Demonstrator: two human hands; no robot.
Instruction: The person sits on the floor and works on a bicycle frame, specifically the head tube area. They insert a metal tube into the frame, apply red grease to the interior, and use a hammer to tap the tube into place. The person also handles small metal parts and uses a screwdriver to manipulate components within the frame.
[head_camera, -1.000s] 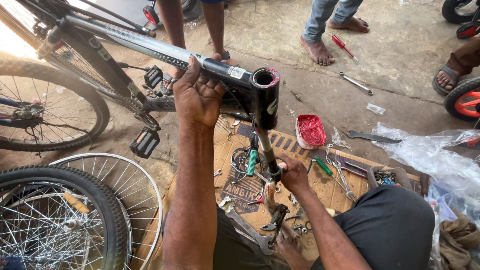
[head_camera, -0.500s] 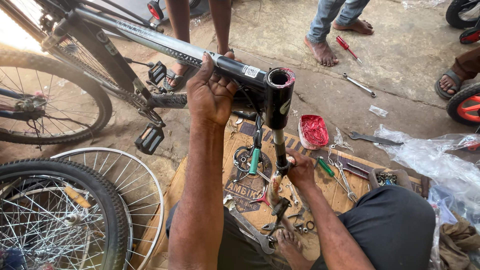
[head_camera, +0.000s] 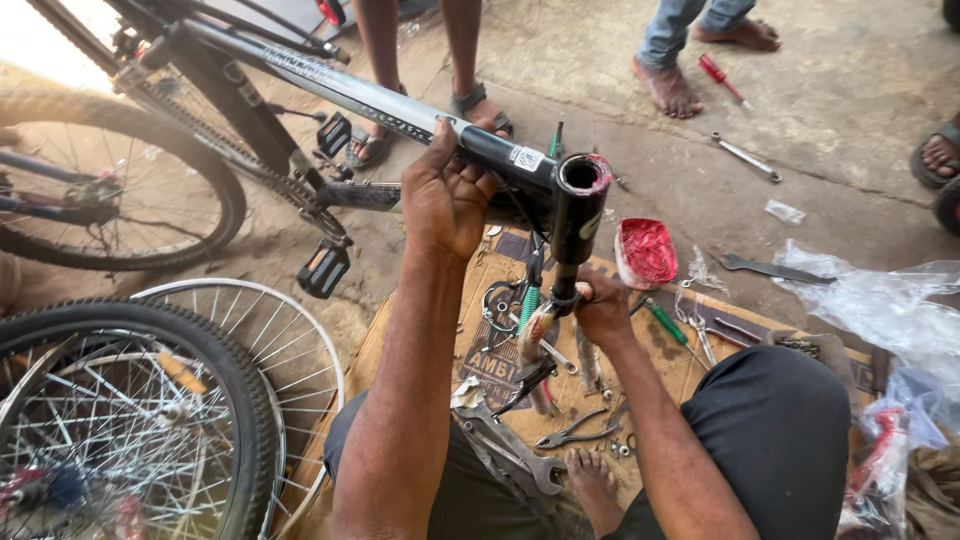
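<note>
Head view: left hand (head_camera: 445, 200) clamped fingers round the black bike frame (head_camera: 400, 105) top tube, right hand (head_camera: 603, 310) gripped closed beneath the head tube (head_camera: 578, 215), apparently seating the fork; next move needs steady upward alignment.

- The left hand (head_camera: 445, 195) grips the top tube of a black bicycle frame (head_camera: 330, 90), just behind the head tube (head_camera: 580, 205).
- The right hand (head_camera: 603, 308) is closed around the fork steerer (head_camera: 566, 285) just under the head tube.
- A wooden board (head_camera: 400, 330) on the floor carries wrenches (head_camera: 510, 450), pliers (head_camera: 570, 432) and a green-handled screwdriver (head_camera: 665, 322).
- A red-smeared tub (head_camera: 646, 252) sits beside the head tube.
- Spoked wheels (head_camera: 130, 420) lie at left.
- Other people's feet (head_camera: 668, 88) stand on the concrete.
</note>
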